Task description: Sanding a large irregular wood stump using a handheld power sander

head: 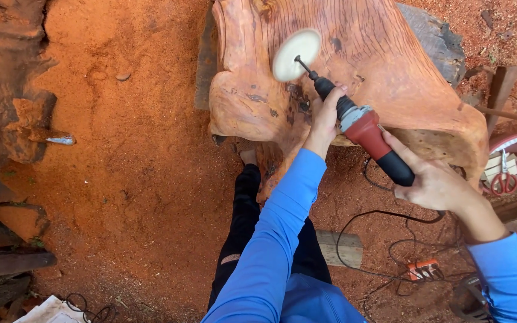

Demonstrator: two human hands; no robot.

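A red and black power grinder [366, 128] carries a white spinning disc [296, 55] on a long black shaft. The disc presses against a big reddish carved wood stump [378, 66]. My left hand [324, 116] is wrapped around the grinder's front neck, just behind the shaft. My right hand [432, 179] grips the black rear handle. Both arms wear blue sleeves. The grinder's black cable [384, 224] trails down to the ground.
Orange sawdust [133, 149] covers the ground. Rough wood pieces [7, 107] lie at the left. A wooden block [341, 248] lies by my legs. Red-handled scissors [502, 179] rest in a round tray at the right. An orange power strip [424, 270] lies below.
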